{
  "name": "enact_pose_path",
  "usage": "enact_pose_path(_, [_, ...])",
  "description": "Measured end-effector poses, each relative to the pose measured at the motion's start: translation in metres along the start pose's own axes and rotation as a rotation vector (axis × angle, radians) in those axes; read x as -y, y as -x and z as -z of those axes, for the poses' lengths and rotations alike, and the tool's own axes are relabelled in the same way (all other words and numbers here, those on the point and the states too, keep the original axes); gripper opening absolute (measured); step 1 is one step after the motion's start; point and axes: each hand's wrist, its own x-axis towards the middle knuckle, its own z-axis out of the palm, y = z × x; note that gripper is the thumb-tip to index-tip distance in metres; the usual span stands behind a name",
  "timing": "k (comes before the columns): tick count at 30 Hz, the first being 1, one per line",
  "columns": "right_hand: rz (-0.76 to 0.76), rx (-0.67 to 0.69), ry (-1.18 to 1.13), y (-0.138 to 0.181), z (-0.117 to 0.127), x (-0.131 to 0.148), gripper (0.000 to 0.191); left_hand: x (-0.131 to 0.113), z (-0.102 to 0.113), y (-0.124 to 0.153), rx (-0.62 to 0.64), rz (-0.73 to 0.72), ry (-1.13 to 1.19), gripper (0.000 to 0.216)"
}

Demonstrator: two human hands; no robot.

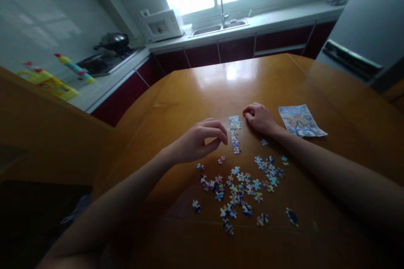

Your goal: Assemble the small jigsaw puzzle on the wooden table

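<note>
A short column of joined puzzle pieces [235, 133] lies on the wooden table [195, 92] between my hands. My left hand [197, 141] hovers just left of the column, fingers curled with thumb and fingertips near each other; I see nothing in them. My right hand [259, 117] rests on the table right of the column's top, fingers curled under, and anything held is hidden. Several loose puzzle pieces [243, 189] are scattered in front of me.
A printed picture sheet [301, 121] lies right of my right hand. Behind the table runs a kitchen counter with a sink and tap [222, 17], a white microwave [162, 25], a wok on a stove [113, 42] and yellow bottles [52, 84].
</note>
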Motion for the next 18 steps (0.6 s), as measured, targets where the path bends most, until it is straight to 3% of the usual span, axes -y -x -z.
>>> enact_pose_path(3, [0.007, -0.010, -0.004, 0.000, 0.000, 0.000, 0.019, -0.002, -0.002, 0.035, 0.175, 0.047, -0.017, 0.013])
enact_pose_path(7, [0.020, -0.039, 0.005, 0.001, -0.001, -0.003, 0.018, -0.004, -0.008, 0.070, 0.309, 0.143, -0.008, 0.008])
enact_pose_path(18, [0.024, -0.043, 0.034, 0.001, 0.002, -0.006, 0.016, -0.013, -0.026, 0.087, 0.344, 0.151, -0.156, 0.009])
